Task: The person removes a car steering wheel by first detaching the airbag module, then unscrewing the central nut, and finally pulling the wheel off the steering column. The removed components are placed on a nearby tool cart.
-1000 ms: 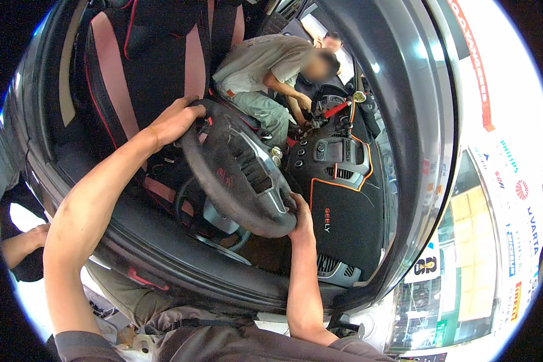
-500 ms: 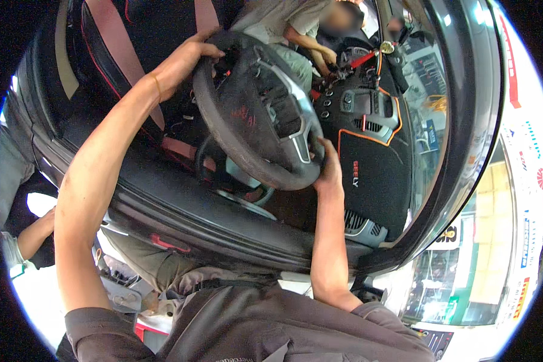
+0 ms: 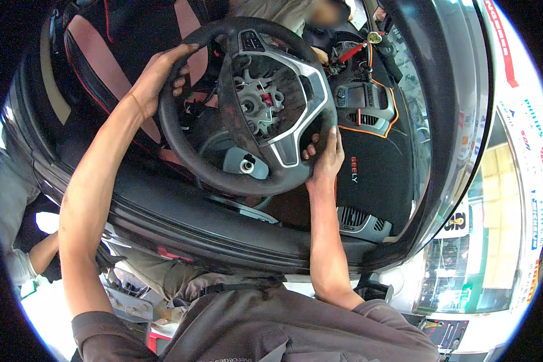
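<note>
Both my hands grip the rim of a black steering wheel (image 3: 190, 155) with silver spoke trim, held inside the car's front cabin. My left hand (image 3: 158, 81) wraps the rim on its upper left, and my right hand (image 3: 327, 155) has its fingers curled round the lower right. The wheel's centre has no cover, so a metal hub (image 3: 259, 107) with a round hole shows. Behind the lower rim, a grey fitting with a round end (image 3: 246, 166) is seen through the opening. Whether the wheel is joined to anything cannot be made out.
A black dashboard (image 3: 371, 160) with orange edging lies to the right, below the windscreen. Pink-and-black seats (image 3: 93, 57) are at the left. The door sill (image 3: 163, 202) runs in front of me. Another person's arm (image 3: 45, 253) shows at the lower left; someone sits across the cabin.
The steering wheel has swung to face me more, showing its bare hub. My left hand has moved left and down with it; my right hand stays on the rim.
</note>
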The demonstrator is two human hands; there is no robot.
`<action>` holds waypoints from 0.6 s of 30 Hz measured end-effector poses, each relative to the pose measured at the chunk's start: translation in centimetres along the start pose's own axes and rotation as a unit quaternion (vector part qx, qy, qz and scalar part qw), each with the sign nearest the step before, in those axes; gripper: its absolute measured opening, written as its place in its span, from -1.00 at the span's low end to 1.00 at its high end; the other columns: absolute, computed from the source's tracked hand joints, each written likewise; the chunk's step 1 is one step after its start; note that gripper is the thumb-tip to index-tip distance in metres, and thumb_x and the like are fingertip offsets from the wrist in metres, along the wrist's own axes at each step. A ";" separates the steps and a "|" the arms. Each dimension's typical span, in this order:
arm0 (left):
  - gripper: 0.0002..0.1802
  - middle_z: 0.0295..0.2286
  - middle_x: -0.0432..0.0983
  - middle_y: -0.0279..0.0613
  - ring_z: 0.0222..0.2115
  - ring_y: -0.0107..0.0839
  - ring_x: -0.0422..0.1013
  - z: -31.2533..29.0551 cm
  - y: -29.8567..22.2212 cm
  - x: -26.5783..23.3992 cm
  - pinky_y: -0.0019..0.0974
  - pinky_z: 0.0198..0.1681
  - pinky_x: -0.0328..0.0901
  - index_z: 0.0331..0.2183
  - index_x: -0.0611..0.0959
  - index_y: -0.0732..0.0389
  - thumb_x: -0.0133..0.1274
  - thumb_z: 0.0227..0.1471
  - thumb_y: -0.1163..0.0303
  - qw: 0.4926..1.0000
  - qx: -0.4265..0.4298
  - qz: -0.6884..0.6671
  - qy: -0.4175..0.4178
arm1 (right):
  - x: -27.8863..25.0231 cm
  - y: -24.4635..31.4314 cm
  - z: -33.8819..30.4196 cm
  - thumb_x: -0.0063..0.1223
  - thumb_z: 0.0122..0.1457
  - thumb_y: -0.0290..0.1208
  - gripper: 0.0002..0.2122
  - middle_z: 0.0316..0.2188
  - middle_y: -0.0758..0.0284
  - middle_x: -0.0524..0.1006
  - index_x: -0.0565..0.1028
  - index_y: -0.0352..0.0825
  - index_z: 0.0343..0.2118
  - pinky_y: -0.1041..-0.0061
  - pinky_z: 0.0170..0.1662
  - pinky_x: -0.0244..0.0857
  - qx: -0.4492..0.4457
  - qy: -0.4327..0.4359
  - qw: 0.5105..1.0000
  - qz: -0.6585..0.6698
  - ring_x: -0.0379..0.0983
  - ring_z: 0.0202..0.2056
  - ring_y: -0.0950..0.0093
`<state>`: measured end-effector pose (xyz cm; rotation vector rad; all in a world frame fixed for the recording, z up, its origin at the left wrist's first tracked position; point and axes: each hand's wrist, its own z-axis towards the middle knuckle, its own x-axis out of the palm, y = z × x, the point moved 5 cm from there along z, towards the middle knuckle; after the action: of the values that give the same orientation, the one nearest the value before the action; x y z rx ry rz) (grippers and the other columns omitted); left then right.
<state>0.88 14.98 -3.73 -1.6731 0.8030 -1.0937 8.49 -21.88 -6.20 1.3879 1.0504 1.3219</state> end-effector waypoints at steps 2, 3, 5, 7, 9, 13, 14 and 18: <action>-0.67 -0.56 0.24 -0.54 -0.67 -0.70 0.13 0.1 -0.5 -0.3 -0.55 -0.65 0.07 -0.18 0.57 -0.01 0.13 0.18 -0.02 0.999 0.035 0.035 0.002 | 0.6 0.5 -0.5 -0.07 0.42 -0.13 -0.69 -0.46 0.38 0.41 0.40 -0.24 0.03 0.53 -0.54 0.20 -0.029 0.004 1.000 -0.003 0.25 -0.60 0.60; -0.66 -0.57 0.24 -0.54 -0.69 -0.70 0.13 0.2 -0.6 -0.4 -0.54 -0.66 0.06 -0.21 0.56 0.01 0.14 0.18 -0.03 0.998 0.049 0.046 -0.004 | 0.8 0.7 -0.7 -0.08 0.42 -0.13 -0.69 -0.47 0.38 0.40 0.39 -0.25 0.04 0.53 -0.55 0.20 -0.042 0.003 0.999 -0.008 0.24 -0.61 0.60; -0.64 -0.59 0.24 -0.54 -0.72 -0.70 0.12 0.1 -0.9 -0.5 -0.53 -0.70 0.05 -0.27 0.53 0.04 0.18 0.17 -0.03 0.995 0.077 0.067 -0.017 | 1.3 1.3 -1.1 -0.11 0.43 -0.14 -0.68 -0.47 0.39 0.39 0.38 -0.26 0.06 0.54 -0.56 0.20 -0.071 0.002 0.997 -0.019 0.24 -0.61 0.61; -0.63 -0.60 0.24 -0.53 -0.73 -0.70 0.13 -0.4 -1.7 -0.4 -0.53 -0.72 0.05 -0.31 0.50 0.06 0.17 0.18 -0.03 0.991 0.105 0.074 -0.027 | 1.6 1.6 -1.4 -0.11 0.44 -0.14 -0.69 -0.48 0.39 0.38 0.38 -0.25 0.05 0.55 -0.57 0.19 -0.086 -0.002 0.996 -0.017 0.24 -0.62 0.62; -0.62 -0.61 0.24 -0.53 -0.73 -0.70 0.13 -0.6 -2.1 0.1 -0.52 -0.73 0.05 -0.33 0.48 0.07 0.16 0.20 -0.02 0.989 0.123 0.072 -0.027 | 1.3 2.0 -1.3 -0.12 0.44 -0.14 -0.70 -0.48 0.40 0.36 0.38 -0.25 0.04 0.55 -0.59 0.18 -0.116 -0.003 0.993 -0.022 0.23 -0.63 0.62; -0.65 -0.58 0.27 -0.51 -0.72 -0.68 0.15 -0.6 -2.5 0.9 -0.52 -0.71 0.08 -0.32 0.47 0.09 0.13 0.23 0.02 0.991 0.125 0.050 -0.007 | -0.9 0.9 0.8 -0.08 0.43 -0.14 -0.71 -0.48 0.41 0.37 0.38 -0.24 0.01 0.56 -0.59 0.18 -0.140 -0.022 0.987 -0.077 0.23 -0.63 0.62; -0.66 -0.57 0.28 -0.50 -0.72 -0.68 0.16 -1.0 -2.5 0.3 -0.52 -0.70 0.09 -0.31 0.47 0.10 0.12 0.24 0.04 0.992 0.121 0.047 -0.007 | 0.2 1.3 0.0 -0.07 0.43 -0.13 -0.71 -0.48 0.40 0.37 0.38 -0.24 0.00 0.57 -0.59 0.18 -0.100 -0.013 0.993 -0.054 0.23 -0.63 0.63; -0.73 -0.51 0.32 -0.45 -0.65 -0.67 0.25 -1.0 -2.7 0.8 -0.55 -0.64 0.16 -0.26 0.46 0.13 0.11 0.23 0.15 0.988 0.116 -0.044 0.093 | 0.4 0.1 -0.5 -0.04 0.41 -0.16 -0.73 -0.48 0.42 0.35 0.40 -0.23 0.00 0.56 -0.61 0.17 0.013 0.009 1.000 0.025 0.22 -0.63 0.61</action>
<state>0.33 14.81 -0.83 -1.4375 0.6924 -1.3657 8.04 -21.53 -5.98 1.4333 1.0546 1.3627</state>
